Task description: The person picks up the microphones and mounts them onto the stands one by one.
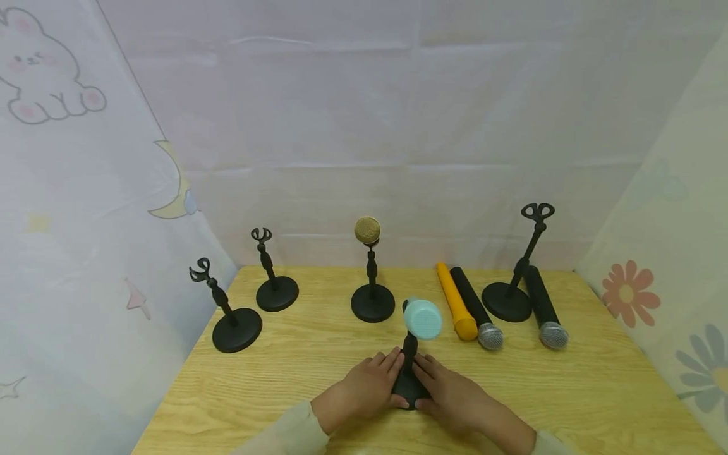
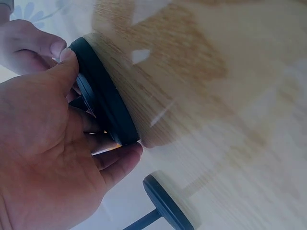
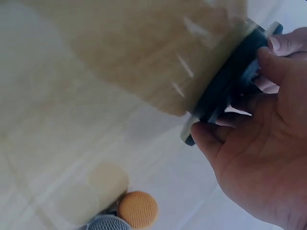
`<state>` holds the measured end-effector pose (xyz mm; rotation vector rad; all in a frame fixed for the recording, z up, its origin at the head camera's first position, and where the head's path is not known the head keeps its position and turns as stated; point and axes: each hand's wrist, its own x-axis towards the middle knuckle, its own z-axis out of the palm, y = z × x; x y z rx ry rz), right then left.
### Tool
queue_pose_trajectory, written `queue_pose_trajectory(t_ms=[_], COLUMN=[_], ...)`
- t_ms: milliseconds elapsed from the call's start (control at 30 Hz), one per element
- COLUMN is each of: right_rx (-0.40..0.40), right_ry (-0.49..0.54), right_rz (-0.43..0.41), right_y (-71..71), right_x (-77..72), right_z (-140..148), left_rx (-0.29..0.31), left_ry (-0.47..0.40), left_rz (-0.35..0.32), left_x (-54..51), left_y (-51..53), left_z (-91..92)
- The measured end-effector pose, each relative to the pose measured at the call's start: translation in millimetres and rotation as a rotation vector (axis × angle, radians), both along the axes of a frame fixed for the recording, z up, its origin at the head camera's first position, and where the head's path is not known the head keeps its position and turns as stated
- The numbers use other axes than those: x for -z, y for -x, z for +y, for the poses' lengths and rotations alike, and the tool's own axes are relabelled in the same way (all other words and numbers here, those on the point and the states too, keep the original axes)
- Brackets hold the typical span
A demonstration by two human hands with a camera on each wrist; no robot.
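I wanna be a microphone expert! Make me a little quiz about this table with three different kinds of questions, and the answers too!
1. How many stands have no microphone on them?
2. True or false: the gold microphone is farther back than the light-blue microphone.
3. Pick one. The left hand and right hand both grip the base under which microphone? A, the gold one; B, the light-blue one; C, neither.

Key: 1, three. 2, true. 3, B.
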<state>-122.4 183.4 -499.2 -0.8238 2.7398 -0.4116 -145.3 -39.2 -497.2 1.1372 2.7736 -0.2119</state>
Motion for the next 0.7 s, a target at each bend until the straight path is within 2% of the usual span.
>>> queue_pose_trajectory(t_ms=[167, 400, 533, 700], right_rx=[-0.006, -0.021, -0.034, -0.048], right_ry=[-0.010, -0.029, -0.041, -0.060], right_rz=[0.030, 0.103, 0.131, 0.138], right_y=[1.7, 4.9, 7.5, 12.0], right_x=[4.3, 2.5, 1.4, -0.2], right_z=[-4, -13, -23, -34], left_rx=[-0.021, -0.003, -0.012, -0.026], left_ry=[0.005, -0.030, -0.038, -0.036], left_rz=[-0.001, 0.038, 0.049, 0.047], left_x=[2.8, 3.3, 4.2, 0.4], left_y=[2.0, 4.4, 6.5, 8.2], left_z=[-2.2, -10.8, -18.1, -26.4])
